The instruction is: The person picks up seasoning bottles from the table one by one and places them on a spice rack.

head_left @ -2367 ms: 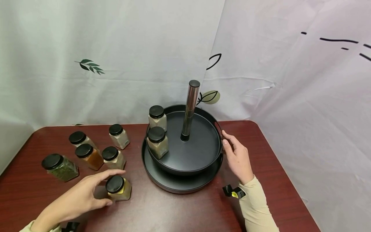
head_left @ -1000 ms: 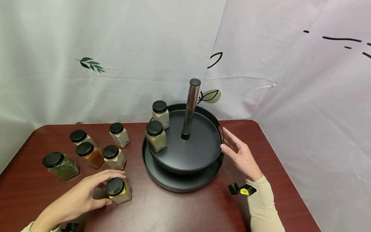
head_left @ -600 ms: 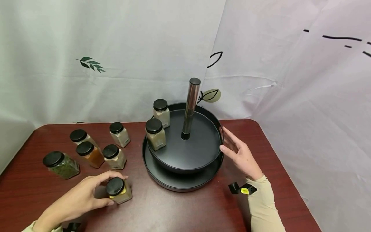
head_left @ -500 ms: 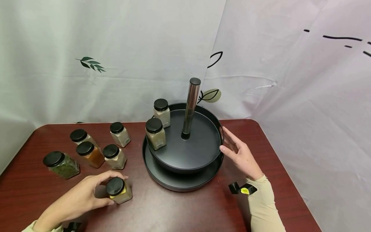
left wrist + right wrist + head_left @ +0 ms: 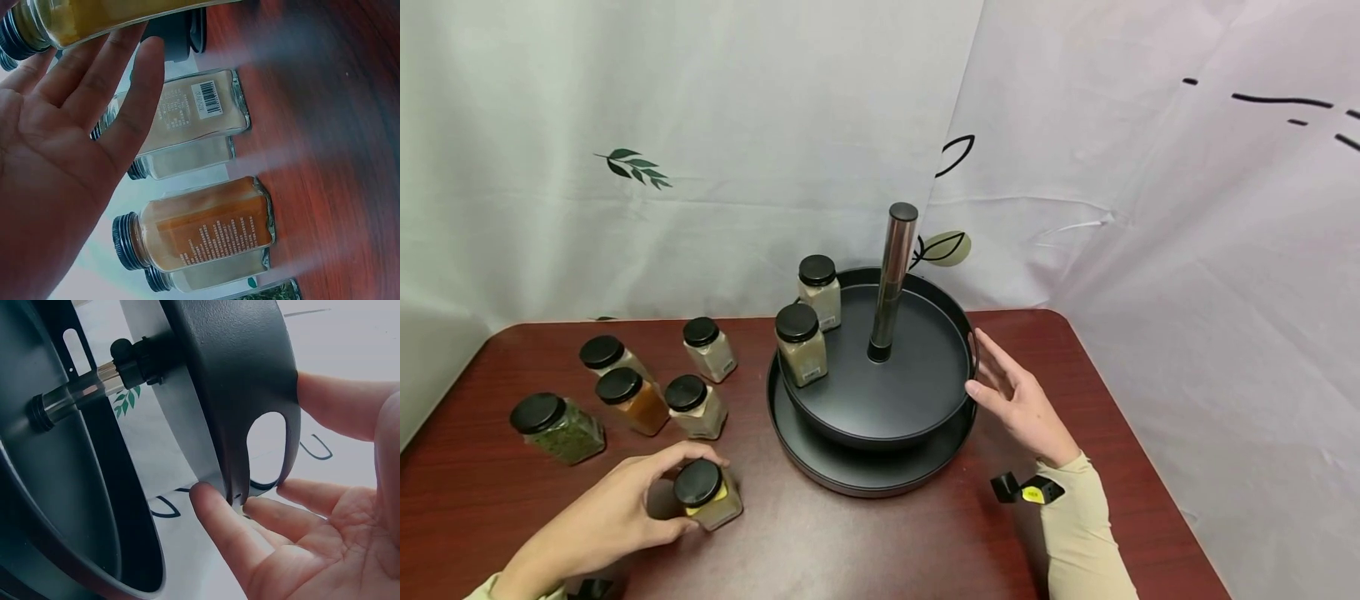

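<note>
In the head view my left hand [image 5: 625, 504] curves round a yellow spice jar [image 5: 709, 493] with a black lid, fingers at its far side and thumb at its near left side. The left wrist view shows this jar [image 5: 125, 15] at the top, overlapping the fingers; the thumb is out of frame there. My right hand [image 5: 1018, 408] holds the right side of the upper tray [image 5: 910, 367] of a black two-tier turntable. In the right wrist view, thumb and fingers lie either side of the tray's handle cutout [image 5: 250, 444]. Two jars [image 5: 801, 346] stand at this tray's left rim.
Several spice jars stand left on the red-brown table [image 5: 820, 550], among them an orange one [image 5: 636, 404], a green herb one [image 5: 561, 429] and a pale one [image 5: 709, 350]. A metal post [image 5: 892, 283] rises from the tray. Behind hangs a white curtain [image 5: 737, 167].
The upper tray has turned a little, carrying its two jars slightly backward. My right hand has shifted, its wrist outward. The yellow jar has turned slightly beside my left hand.
</note>
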A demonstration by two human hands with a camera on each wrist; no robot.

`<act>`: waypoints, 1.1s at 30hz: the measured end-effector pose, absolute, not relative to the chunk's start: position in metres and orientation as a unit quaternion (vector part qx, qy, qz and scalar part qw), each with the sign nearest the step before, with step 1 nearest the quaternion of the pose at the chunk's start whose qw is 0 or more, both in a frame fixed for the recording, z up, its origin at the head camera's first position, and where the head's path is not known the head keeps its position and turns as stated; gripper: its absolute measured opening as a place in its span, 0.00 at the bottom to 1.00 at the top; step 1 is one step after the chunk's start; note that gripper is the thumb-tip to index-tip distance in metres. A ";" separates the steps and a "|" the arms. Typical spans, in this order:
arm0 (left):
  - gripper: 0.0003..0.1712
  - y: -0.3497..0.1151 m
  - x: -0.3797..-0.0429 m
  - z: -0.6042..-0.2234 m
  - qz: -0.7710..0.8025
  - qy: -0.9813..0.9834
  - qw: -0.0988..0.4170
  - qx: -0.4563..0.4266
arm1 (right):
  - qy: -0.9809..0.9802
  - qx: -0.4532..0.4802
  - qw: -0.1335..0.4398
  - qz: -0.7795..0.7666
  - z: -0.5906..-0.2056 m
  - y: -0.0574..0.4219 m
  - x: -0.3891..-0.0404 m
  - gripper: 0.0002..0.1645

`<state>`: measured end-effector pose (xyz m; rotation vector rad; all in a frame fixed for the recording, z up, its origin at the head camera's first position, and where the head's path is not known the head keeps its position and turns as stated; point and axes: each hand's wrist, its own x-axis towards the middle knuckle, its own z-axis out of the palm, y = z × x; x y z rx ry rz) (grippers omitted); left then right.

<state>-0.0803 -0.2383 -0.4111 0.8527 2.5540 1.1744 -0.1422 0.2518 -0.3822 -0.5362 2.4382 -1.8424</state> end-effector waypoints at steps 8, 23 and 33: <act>0.38 -0.236 -0.079 -0.405 0.397 0.874 0.086 0.268 | 0.785 -0.176 0.015 -0.594 -0.382 0.252 -0.142 0.43; 0.43 -0.228 -0.074 -0.395 0.360 0.899 -0.006 0.249 | 0.783 -0.164 0.006 -0.599 -0.382 0.251 -0.142 0.42; 0.46 -0.218 -0.071 -0.382 0.345 0.907 -0.055 0.235 | 0.783 -0.162 0.010 -0.601 -0.380 0.250 -0.140 0.42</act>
